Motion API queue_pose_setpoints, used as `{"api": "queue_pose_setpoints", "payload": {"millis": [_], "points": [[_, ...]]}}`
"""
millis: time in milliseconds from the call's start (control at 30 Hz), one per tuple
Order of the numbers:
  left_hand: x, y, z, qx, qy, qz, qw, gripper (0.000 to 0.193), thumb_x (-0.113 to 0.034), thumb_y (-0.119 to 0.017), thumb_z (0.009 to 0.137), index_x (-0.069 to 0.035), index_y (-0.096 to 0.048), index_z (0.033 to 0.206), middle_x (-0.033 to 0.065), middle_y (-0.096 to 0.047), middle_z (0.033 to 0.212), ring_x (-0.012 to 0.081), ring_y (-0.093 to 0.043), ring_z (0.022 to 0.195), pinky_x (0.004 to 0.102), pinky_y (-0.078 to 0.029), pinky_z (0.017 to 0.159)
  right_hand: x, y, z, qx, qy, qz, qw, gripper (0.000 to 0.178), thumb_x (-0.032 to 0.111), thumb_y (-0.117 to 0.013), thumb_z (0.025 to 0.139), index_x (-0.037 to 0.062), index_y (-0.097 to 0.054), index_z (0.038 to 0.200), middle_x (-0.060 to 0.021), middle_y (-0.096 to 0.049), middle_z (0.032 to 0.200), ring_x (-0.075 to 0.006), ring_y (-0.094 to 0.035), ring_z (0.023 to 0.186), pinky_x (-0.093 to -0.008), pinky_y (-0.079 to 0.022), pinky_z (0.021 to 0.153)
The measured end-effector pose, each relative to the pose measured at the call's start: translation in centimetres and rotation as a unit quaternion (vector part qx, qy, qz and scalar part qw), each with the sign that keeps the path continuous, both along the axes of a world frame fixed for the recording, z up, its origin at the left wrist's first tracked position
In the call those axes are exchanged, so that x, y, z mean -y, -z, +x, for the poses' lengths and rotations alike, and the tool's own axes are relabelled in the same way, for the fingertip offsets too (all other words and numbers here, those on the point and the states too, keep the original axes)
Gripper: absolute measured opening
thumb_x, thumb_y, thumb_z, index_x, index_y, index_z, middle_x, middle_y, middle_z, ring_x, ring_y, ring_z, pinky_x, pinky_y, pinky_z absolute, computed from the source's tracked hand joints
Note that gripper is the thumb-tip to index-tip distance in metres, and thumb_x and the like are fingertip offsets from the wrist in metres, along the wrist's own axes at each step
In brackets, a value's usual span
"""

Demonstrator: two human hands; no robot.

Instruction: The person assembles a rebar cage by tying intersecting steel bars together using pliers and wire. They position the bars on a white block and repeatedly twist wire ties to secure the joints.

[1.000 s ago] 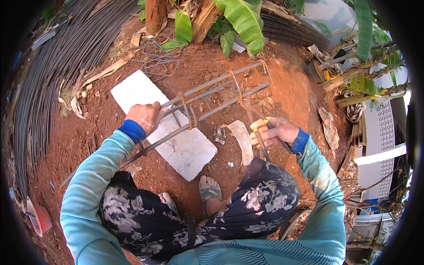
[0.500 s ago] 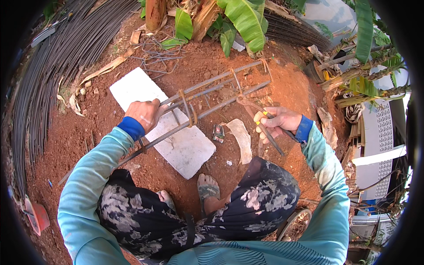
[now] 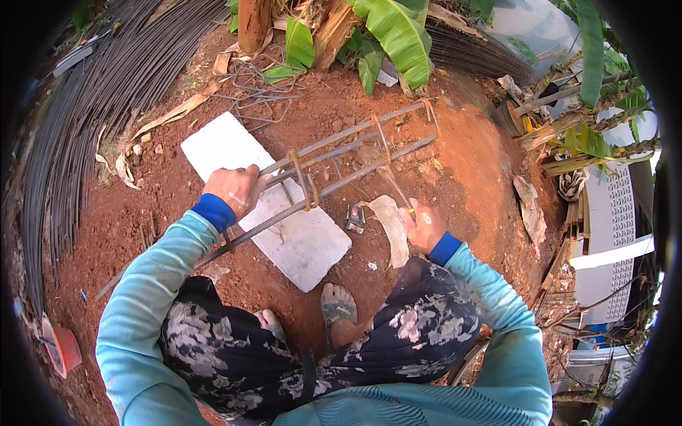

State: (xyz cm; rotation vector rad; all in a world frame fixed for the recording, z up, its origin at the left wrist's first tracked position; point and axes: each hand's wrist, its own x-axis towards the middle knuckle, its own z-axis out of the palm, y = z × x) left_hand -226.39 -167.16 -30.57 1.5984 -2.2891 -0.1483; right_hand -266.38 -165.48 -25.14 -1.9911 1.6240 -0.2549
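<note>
A rebar cage [image 3: 344, 186] of long rusty bars and square stirrups slants from near my left thigh up to the far right. My left hand [image 3: 236, 190] is closed round its upper bar, left of a pair of wire-tied stirrups. With my right hand [image 3: 424, 226] I grip a pair of rusty pincers [image 3: 398, 187], fist wrapped round the handles. Their jaws meet the lower bar at the stirrup [image 3: 382, 139] towards the cage's far end. Whether the jaws hold a tie wire is too small to tell.
A white foam slab [image 3: 302, 245] lies on red soil under the cage. Bent rods [image 3: 259, 96] lie beyond it; long steel bars [image 3: 78, 121] are stacked at the left. Banana plants [image 3: 398, 35] stand at the back, an orange container [image 3: 62, 346] at lower left.
My right hand has swung down and inward, closing round the pincers' handles, which were spread before. The pincers now stand steeper. My left hand keeps its hold on the cage.
</note>
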Motion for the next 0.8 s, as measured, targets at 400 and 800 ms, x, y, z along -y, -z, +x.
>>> {"api": "queue_pose_setpoints", "payload": {"millis": [400,800], "points": [[-0.2,-0.4,0.1,0.007,-0.009,0.022,1.000,0.040,-0.036,-0.053,0.097,-0.002,-0.057,0.077,0.0212,-0.061,0.060,0.0407,-0.063,0.059,0.0486,-0.050,0.056,2.0,-3.2,3.8,0.219,0.045,0.354,0.908,0.038,0.028,-0.050,0.101,-0.0022,-0.049,0.124,-0.0100,-0.062,0.082,-0.0228,-0.065,0.068,-0.0398,-0.057,0.061],[-0.3,-0.4,0.1,0.005,-0.009,0.021,1.000,0.039,-0.036,-0.053,0.097,-0.003,-0.058,0.078,0.0204,-0.061,0.060,0.0398,-0.063,0.059,0.0482,-0.051,0.057,0.3,-3.0,-0.3,0.295,0.103,0.260,0.914,0.037,0.030,-0.053,0.100,0.0025,-0.047,0.125,-0.0101,-0.066,0.093,-0.0198,-0.069,0.079,-0.0323,-0.054,0.068]]}}
